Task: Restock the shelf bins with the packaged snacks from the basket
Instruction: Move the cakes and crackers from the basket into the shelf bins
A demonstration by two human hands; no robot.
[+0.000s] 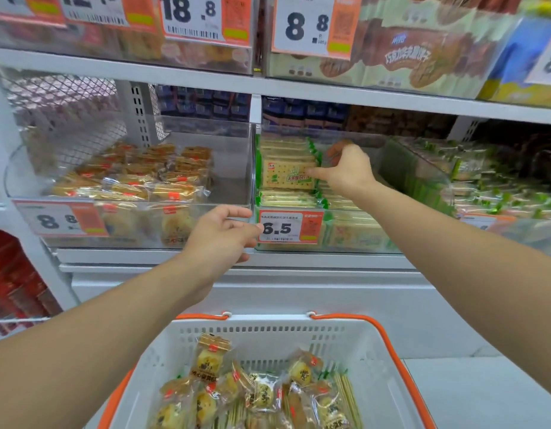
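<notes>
Right hand: the right hand (348,170) reaches into the clear bin (354,209) ahead of it, thumb and fingers closed on the green-trimmed cracker pack (286,178) lying on top of the stack.
Left hand: the left hand (220,235) is half open and holds nothing, fingertips at the bin's front corner, just beside the 6.5 price tag (289,227).
Remaining stock: the white basket (376,345) with orange handles sits below both forearms, holding round yolk pastries (262,394) and more cracker packs.
Handling: the cracker pack looks light, flat and stiff but brittle; best gripped by its long edges, not squeezed.
Pastries: soft and crushable, I judge; their crinkly film is slippery, so lift by the sealed ends.
Left bin: beyond the left hand, a half-full pastry bin (231,168).
</notes>
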